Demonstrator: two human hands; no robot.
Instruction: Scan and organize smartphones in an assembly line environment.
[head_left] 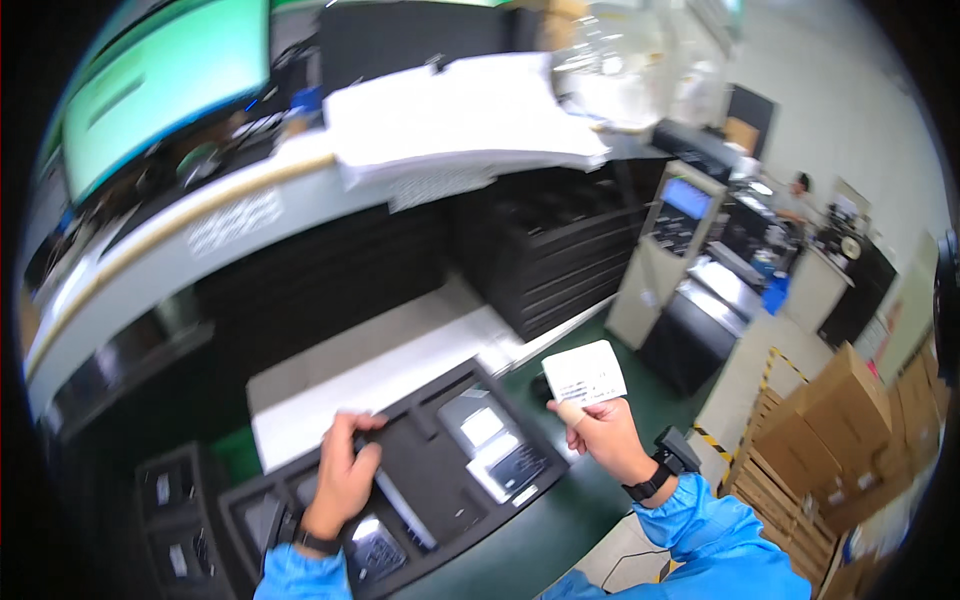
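Observation:
My left hand [345, 475] is over a black foam tray [415, 425]. Its fingers are bent around the upper end of a thin flat piece with a silvery edge [403, 508], which appears tilted up from the tray; blur hides its exact kind. Between thumb and fingers, my right hand [608, 440] pinches a white card [587, 372] with small dark print, raised beyond the tray's right end. Flat dark devices and a white label [485, 425] lie in the tray's right pocket. A glossy dark device [375, 548] sits in the pocket nearest my left wrist.
A second black tray [175, 515] stands at the left. Behind are stacked black trays [570, 265] and a shelf with papers [450, 110] and a lit monitor [165, 85]. Cardboard boxes [830, 410] rest on a pallet at right. Another person [795, 200] is far back.

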